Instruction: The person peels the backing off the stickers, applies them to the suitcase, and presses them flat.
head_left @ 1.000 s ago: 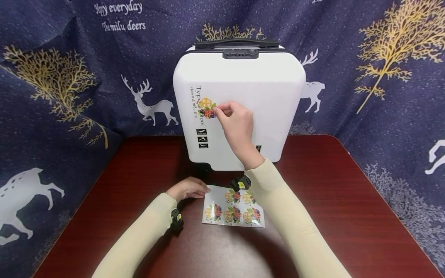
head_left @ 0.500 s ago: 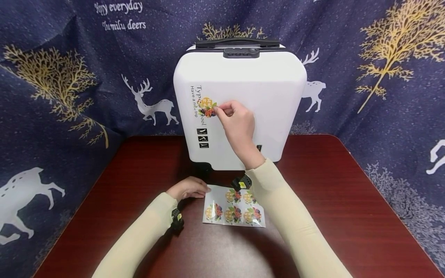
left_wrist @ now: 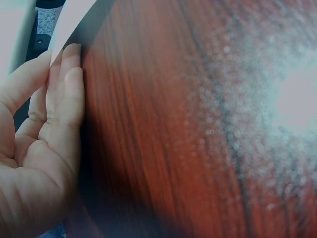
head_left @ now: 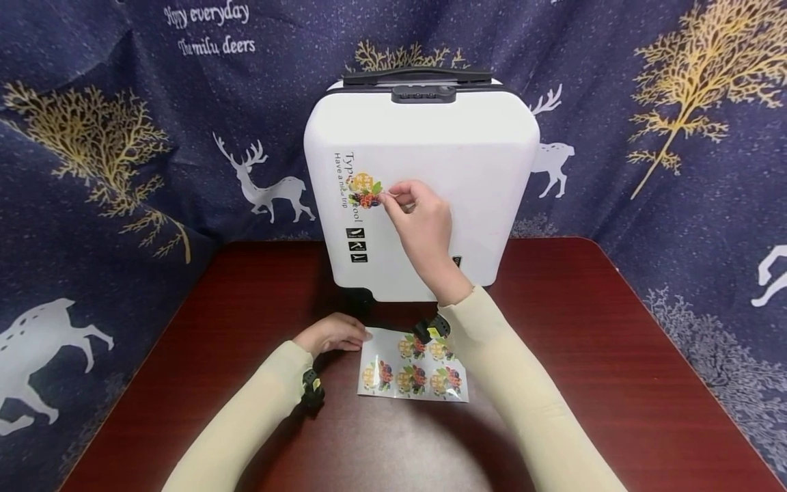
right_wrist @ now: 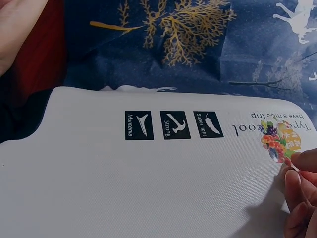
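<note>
Sticker point(head_left: 363, 190) and suitcase point(head_left: 479, 205) had stayed put in the head view; our right hand point(head_left: 424, 222) had shifted only slightly at the wrist. From the left wrist, our left hand point(left_wrist: 47, 136) pinched the sheet point(left_wrist: 73, 18) at its corner. From the right wrist, we still pinched the sticker's edge over the lettering point(right_wrist: 278, 116), so the work seemed unfinished.

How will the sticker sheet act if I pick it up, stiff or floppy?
The sticker sheet probably bends easily, since it looks paper-thin where the left hand pinches its corner. Being so thin, it's likely light too. Its shiny glare suggests a smooth face, so it might feel slippery.
</note>
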